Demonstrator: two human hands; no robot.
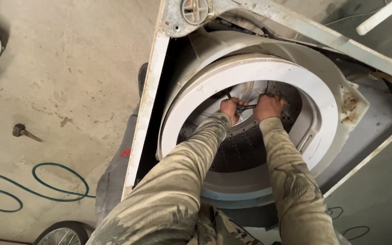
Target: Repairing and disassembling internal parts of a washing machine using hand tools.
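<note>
Two hands reach down into the drum of a washing machine with its top panel removed. Left hand is curled closed around the handle of a dark tool, apparently pliers, deep in the drum near the hub. Right hand lies just beside it, fingers folded shut at the tool's far end; exactly what this grip encloses cannot be told. Both sleeves are patterned olive cloth. A white ring frames the drum opening, and the drum wall shows rows of small holes. The machine's white frame is rusted and stained along its edge. On the concrete floor to the left lie a small hammer and a looped green hose. A wheel shows at the bottom edge.
</note>
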